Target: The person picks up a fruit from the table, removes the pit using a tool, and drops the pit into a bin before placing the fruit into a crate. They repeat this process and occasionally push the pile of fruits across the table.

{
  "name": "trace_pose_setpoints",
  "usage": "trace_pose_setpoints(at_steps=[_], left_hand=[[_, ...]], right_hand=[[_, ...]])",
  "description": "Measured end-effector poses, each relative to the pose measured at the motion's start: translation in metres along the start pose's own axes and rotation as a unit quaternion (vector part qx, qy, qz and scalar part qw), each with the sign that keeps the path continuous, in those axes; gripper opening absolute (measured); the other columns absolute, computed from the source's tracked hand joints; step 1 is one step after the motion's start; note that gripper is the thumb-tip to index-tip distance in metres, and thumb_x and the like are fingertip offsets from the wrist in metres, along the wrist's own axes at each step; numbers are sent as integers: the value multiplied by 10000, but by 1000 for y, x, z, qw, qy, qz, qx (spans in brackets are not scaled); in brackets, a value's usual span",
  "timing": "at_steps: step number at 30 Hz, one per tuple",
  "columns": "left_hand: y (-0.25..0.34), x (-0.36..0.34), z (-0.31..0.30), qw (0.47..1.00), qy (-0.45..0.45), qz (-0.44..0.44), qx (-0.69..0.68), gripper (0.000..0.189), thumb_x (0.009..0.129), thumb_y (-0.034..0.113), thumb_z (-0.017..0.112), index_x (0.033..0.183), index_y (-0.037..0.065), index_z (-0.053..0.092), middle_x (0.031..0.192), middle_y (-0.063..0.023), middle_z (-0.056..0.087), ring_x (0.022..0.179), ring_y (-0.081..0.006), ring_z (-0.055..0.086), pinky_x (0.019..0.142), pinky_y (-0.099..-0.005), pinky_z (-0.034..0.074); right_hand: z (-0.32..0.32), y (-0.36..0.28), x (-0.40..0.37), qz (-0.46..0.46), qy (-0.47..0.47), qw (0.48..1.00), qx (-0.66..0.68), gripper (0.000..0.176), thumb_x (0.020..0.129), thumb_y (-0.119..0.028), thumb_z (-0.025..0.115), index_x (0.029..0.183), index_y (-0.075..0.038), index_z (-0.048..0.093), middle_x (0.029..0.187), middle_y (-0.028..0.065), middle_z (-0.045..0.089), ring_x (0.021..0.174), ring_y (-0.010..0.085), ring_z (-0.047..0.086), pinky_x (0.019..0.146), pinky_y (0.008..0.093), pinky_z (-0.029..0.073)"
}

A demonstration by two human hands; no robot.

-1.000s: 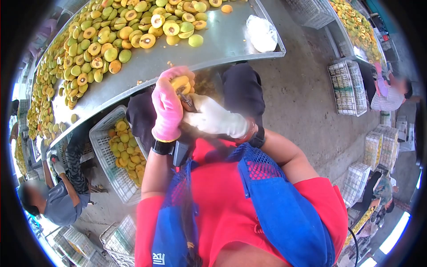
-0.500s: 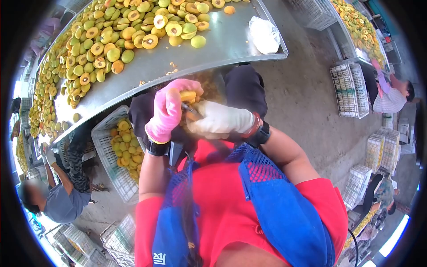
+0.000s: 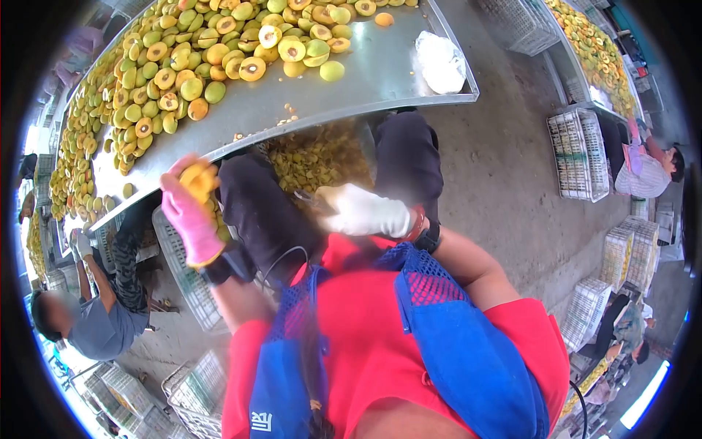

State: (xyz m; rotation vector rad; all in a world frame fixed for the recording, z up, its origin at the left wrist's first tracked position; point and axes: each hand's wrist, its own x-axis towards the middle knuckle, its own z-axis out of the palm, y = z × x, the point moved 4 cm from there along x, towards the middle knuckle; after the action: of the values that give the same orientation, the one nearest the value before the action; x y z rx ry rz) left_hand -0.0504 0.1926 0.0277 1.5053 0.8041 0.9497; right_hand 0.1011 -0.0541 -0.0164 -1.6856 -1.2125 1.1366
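Parting: left hand point(image 3: 191, 219) has swung out from right hand point(image 3: 365, 212); a moment ago they met over the lap.
Left grip: closed on a cut fruit half point(image 3: 197, 179), held beside the worktop point(image 3: 365, 73) edge, above the crate point(image 3: 191, 293).
Right grip: closed on a small tool point(image 3: 311, 199); its blade is blurred.
Judgement: the cutting on this piece looks done.

The person wears a pink glove point(image 3: 191, 227) on the left hand point(image 3: 186, 216), a white glove point(image 3: 373, 214) on the right hand point(image 3: 362, 211), black wristbands point(image 3: 227, 265), a red shirt point(image 3: 365, 344), a blue mesh apron point(image 3: 453, 344) with white letters point(image 3: 261, 422), and dark trousers point(image 3: 263, 208).
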Motion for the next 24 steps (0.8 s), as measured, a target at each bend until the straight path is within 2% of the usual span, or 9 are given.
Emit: trace_pose_setpoints(at_steps=[2,3,6,7,13,15,18,21,24], left_hand=[[4,4,-44,958,10,-37,286,567,1030,518,486,1139,-16,641,938,-155,708,846,-221,693,760,-328,542],[14,6,-56,886,6,-94,455,523,1035,476,502,1174,-9,639,948,-149,708,868,-206,687,783,-318,531],[-19,25,-89,836,54,76,541,504,1026,455,525,1241,11,628,1010,-147,699,888,-200,662,803,-322,522],[1,25,-59,890,54,-28,451,514,1011,450,554,1285,19,615,1095,-163,691,941,-221,653,858,-340,514],[-81,124,52,923,-94,-39,371,678,942,476,656,1339,-61,541,1140,-197,697,1044,-264,642,932,-349,488],[-136,163,87,947,-43,-4,317,665,894,503,712,1233,-59,604,980,-149,695,864,-247,641,824,-360,517],[-224,208,125,921,-143,-352,-86,465,824,443,812,1035,64,645,774,0,527,589,-138,486,591,-380,475],[-231,223,155,948,-28,-313,-47,505,789,418,846,1051,32,653,791,-4,567,612,-140,504,584,-386,468],[-225,228,170,962,27,-265,61,626,755,352,865,1182,-43,636,1061,-131,707,890,-225,678,801,-327,536]], right_hand=[[1,7,-2,-5,17,999,-36,265,904,-198,629,1075,-5,568,836,211,677,770,358,689,684,439,520],[1,9,-1,-8,26,998,-55,276,906,-201,628,1094,-8,567,844,215,681,787,369,694,686,444,521],[4,12,4,14,51,998,-18,294,918,-209,627,1122,-6,568,852,227,682,804,393,690,703,451,535],[5,13,7,12,67,998,-16,293,920,-210,627,1122,-6,570,854,228,682,804,393,689,705,447,539],[1,10,14,-26,124,992,5,257,922,-197,635,1078,2,591,829,209,686,768,372,696,673,426,543],[-1,11,14,-12,129,991,28,236,914,-179,633,1064,0,595,811,210,681,741,370,689,654,425,537],[-5,17,12,3,135,991,26,241,904,-176,629,1072,-7,598,805,214,676,730,372,683,654,424,529],[-9,22,12,32,134,990,38,263,905,-193,628,1092,-11,596,795,219,669,739,389,677,665,434,525],[-9,28,11,45,135,989,30,253,915,-230,627,1041,-15,588,812,223,659,742,413,650,668,448,513]])
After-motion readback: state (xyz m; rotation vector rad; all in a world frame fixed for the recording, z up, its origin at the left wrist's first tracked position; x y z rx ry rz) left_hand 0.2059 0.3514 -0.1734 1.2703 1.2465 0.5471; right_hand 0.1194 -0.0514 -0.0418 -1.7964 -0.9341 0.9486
